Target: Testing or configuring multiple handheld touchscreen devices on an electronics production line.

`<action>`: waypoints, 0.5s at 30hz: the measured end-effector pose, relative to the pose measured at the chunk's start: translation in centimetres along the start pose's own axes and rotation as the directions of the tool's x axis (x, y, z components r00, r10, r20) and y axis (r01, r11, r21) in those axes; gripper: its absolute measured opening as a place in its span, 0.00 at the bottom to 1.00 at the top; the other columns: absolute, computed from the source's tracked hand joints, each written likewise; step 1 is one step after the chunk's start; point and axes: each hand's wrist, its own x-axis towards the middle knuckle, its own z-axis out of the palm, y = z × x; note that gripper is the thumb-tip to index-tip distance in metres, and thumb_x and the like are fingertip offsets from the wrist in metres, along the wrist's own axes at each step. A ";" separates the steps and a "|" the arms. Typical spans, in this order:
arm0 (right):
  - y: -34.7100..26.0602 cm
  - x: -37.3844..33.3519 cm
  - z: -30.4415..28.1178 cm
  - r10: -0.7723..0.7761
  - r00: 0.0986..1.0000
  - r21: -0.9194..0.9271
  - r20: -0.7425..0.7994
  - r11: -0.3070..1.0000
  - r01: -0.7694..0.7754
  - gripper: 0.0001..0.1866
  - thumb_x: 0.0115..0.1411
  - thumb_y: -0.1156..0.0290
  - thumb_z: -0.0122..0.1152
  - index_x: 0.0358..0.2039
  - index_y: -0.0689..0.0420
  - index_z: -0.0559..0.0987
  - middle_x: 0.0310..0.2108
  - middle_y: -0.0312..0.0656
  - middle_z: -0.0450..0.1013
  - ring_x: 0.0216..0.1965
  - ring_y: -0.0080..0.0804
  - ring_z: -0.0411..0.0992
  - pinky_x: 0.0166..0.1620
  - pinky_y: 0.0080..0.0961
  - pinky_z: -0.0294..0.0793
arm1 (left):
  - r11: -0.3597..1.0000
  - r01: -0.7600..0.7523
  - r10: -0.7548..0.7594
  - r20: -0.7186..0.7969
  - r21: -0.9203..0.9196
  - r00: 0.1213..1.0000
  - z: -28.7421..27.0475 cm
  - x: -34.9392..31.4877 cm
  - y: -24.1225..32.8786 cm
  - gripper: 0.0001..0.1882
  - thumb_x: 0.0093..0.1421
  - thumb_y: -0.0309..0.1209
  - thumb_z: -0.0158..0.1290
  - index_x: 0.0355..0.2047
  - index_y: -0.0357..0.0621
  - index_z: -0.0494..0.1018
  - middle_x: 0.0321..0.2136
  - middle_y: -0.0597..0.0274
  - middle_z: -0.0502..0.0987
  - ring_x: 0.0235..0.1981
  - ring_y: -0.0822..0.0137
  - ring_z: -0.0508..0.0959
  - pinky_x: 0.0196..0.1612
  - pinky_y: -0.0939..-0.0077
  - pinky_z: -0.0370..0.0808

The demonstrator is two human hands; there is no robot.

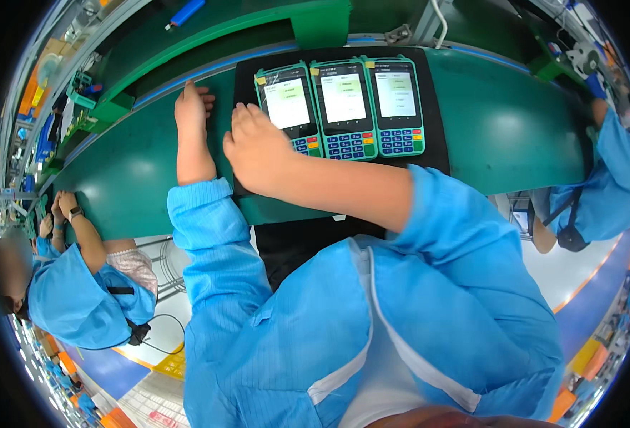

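Three handheld payment terminals with green rims, lit screens and coloured keypads lie in a row on a black mat (435,107): the left terminal (288,102), the middle terminal (344,98) and the right terminal (395,94). My right hand (252,146) reaches across to the left, its fingers extended close together over the mat's left part. Its forearm and hand hide the lower left corner of the left terminal. Left of the mat, my left hand (195,107) is over the green table, fingers loosely bent and apart from the terminals. Neither hand shows anything held.
The green table (507,121) runs to both sides. Behind it stands a green-edged shelf (258,27) with a blue tool (185,14) on it. A co-worker in blue (90,292) sits at the left, another co-worker (597,175) at the right.
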 end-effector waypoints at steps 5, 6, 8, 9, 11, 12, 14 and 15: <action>-2.3 5.9 -0.3 0.280 0.799 -0.335 0.532 0.936 -0.105 0.31 0.64 0.61 0.43 0.64 0.66 0.59 0.62 0.70 0.54 0.64 0.64 0.55 0.63 0.57 0.50 | 1.000 -0.002 0.001 0.031 0.018 1.000 -0.5 -0.4 -0.3 0.27 0.66 0.51 0.39 0.33 0.38 0.75 0.24 0.59 0.77 0.21 0.71 0.71 0.25 0.76 0.67; -2.5 6.5 0.1 0.339 0.780 -0.345 0.526 0.923 -0.168 0.31 0.64 0.62 0.45 0.64 0.65 0.59 0.63 0.70 0.53 0.64 0.65 0.55 0.63 0.58 0.50 | 1.000 -0.015 0.014 0.039 0.012 0.999 -0.4 -0.3 -0.1 0.27 0.66 0.51 0.39 0.33 0.38 0.75 0.24 0.59 0.77 0.21 0.71 0.71 0.25 0.76 0.67; -3.1 7.3 0.6 0.455 0.733 -0.387 0.505 0.879 -0.279 0.36 0.60 0.63 0.54 0.66 0.63 0.55 0.63 0.70 0.53 0.63 0.67 0.54 0.63 0.59 0.52 | 0.997 -0.039 0.037 0.025 0.059 0.999 -0.3 -0.9 0.1 0.27 0.66 0.51 0.39 0.33 0.37 0.75 0.23 0.59 0.77 0.22 0.70 0.71 0.25 0.75 0.66; -3.1 7.2 1.0 0.462 0.732 -0.393 0.502 0.875 -0.282 0.36 0.60 0.63 0.54 0.66 0.63 0.55 0.63 0.70 0.53 0.63 0.67 0.54 0.63 0.59 0.52 | 0.997 -0.048 0.047 0.024 0.060 0.999 -0.2 -1.0 0.2 0.28 0.66 0.51 0.39 0.33 0.37 0.75 0.23 0.59 0.77 0.23 0.70 0.71 0.26 0.74 0.66; -3.6 7.3 -0.4 0.437 0.673 -0.376 0.596 0.893 -0.248 0.44 0.55 0.61 0.62 0.67 0.63 0.51 0.62 0.69 0.54 0.63 0.67 0.54 0.63 0.59 0.52 | 0.998 -0.041 0.040 0.023 0.047 0.999 -0.7 -1.0 -0.1 0.27 0.66 0.51 0.39 0.33 0.37 0.75 0.23 0.59 0.77 0.23 0.70 0.71 0.26 0.74 0.66; -3.8 7.0 -0.9 0.422 0.660 -0.391 0.621 0.897 -0.206 0.48 0.53 0.57 0.63 0.67 0.64 0.50 0.65 0.52 0.55 0.65 0.59 0.53 0.63 0.58 0.53 | 0.999 -0.029 0.028 0.024 0.039 0.999 -1.0 -0.9 -0.3 0.27 0.66 0.51 0.39 0.33 0.38 0.75 0.23 0.59 0.77 0.23 0.70 0.71 0.27 0.74 0.66; -3.7 6.9 -1.7 0.465 0.621 -0.419 0.631 0.878 -0.231 0.52 0.51 0.54 0.66 0.67 0.64 0.49 0.65 0.52 0.55 0.65 0.59 0.53 0.63 0.59 0.52 | 0.999 -0.035 0.033 0.043 0.040 0.999 -1.2 -0.5 -0.2 0.27 0.66 0.50 0.39 0.33 0.38 0.75 0.23 0.60 0.77 0.23 0.70 0.71 0.27 0.74 0.66; -3.6 6.7 -1.6 0.474 0.618 -0.446 0.627 0.869 -0.214 0.56 0.48 0.51 0.68 0.68 0.64 0.48 0.65 0.53 0.54 0.65 0.60 0.53 0.62 0.60 0.52 | 0.999 -0.034 0.032 0.042 0.041 0.999 -1.5 -0.1 -0.3 0.27 0.66 0.50 0.39 0.32 0.38 0.75 0.23 0.60 0.77 0.23 0.70 0.71 0.27 0.74 0.66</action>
